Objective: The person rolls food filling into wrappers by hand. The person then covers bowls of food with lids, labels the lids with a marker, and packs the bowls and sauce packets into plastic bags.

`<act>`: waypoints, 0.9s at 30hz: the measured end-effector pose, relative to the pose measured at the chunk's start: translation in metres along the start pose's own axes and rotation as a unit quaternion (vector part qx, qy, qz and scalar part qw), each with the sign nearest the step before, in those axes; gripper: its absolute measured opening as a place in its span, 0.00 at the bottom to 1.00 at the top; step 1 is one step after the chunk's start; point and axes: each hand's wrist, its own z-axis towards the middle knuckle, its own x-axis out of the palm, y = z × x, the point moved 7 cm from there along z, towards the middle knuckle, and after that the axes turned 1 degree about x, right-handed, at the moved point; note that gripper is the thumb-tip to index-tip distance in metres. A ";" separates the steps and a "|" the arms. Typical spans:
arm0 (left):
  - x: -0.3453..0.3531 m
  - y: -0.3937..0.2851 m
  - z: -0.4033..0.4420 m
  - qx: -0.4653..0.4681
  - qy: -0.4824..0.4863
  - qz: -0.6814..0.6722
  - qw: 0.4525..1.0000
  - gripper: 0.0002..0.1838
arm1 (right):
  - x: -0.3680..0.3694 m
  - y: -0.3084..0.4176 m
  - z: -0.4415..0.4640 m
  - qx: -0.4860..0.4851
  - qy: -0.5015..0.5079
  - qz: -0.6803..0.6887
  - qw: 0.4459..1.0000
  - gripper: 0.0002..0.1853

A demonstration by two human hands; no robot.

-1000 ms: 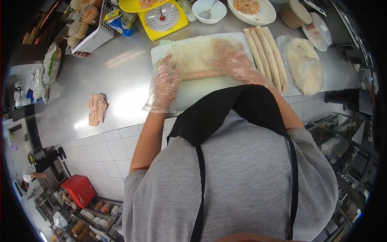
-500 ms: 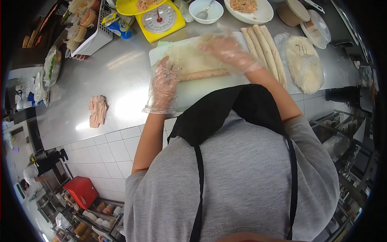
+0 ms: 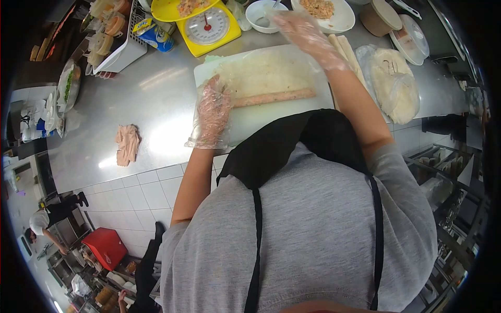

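My left hand (image 3: 213,112), in a clear plastic glove, lies fairly flat with fingers extended at the left end of a thin pale wrapper sheet (image 3: 271,70). Along the sheet's near edge runs a narrow log of pinkish filling (image 3: 276,97); my left hand covers its left end. Both lie on a white cutting board (image 3: 261,113). My right hand (image 3: 308,39), gloved too, reaches beyond the board's far right corner. Its fingers are stretched toward a white bowl (image 3: 252,11) with a spoon, their tips slightly blurred, and I see nothing held.
Pale finished rolls (image 3: 348,55) lie right of the board, partly behind my right arm. Further right is a bagged stack of round wrappers (image 3: 392,86). A yellow scale (image 3: 209,28), a plate of filling (image 3: 339,18) and a crumpled cloth (image 3: 127,145) are on the steel counter.
My right hand has lifted off the wrapper sheet and moved up and right to the white bowl, uncovering the log's right end. My left hand stays put. Another person's leg appears lower left.
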 end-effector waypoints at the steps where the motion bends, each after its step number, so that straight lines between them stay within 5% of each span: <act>1: 0.000 -0.001 0.000 -0.001 0.002 -0.001 1.000 0.25 | -0.022 0.009 -0.016 -0.020 -0.051 0.053 0.997 0.31; 6: -0.001 -0.001 0.001 0.051 -0.006 0.055 0.997 0.25 | 0.009 -0.036 -0.097 0.065 0.103 0.051 0.991 0.29; 8: 0.003 0.007 0.000 0.052 -0.017 -0.008 0.998 0.24 | 0.014 -0.033 -0.128 -0.087 0.010 -0.052 0.995 0.27; 9: 0.002 0.010 -0.001 0.052 -0.029 -0.068 0.996 0.24 | 0.000 -0.027 -0.131 -0.086 0.010 -0.053 0.995 0.27; 11: 0.001 0.005 -0.002 0.068 -0.022 -0.008 0.997 0.23 | -0.005 -0.031 -0.139 0.058 0.267 -0.134 0.953 0.26; 16: -0.002 -0.002 -0.004 0.131 -0.025 0.107 0.985 0.20 | 0.006 -0.027 -0.133 0.022 0.185 -0.092 0.978 0.28; 18: -0.007 -0.007 -0.004 0.096 -0.025 0.027 0.995 0.19 | 0.028 -0.009 -0.123 -0.037 0.246 -0.039 0.968 0.30; 22: 0.001 0.008 -0.006 0.129 -0.012 0.032 0.991 0.20 | 0.035 0.000 -0.092 -0.004 0.297 -0.100 0.950 0.36; 27: 0.006 0.017 -0.008 0.120 -0.018 0.044 0.992 0.20 | 0.039 0.016 -0.072 -0.081 0.226 -0.086 0.967 0.37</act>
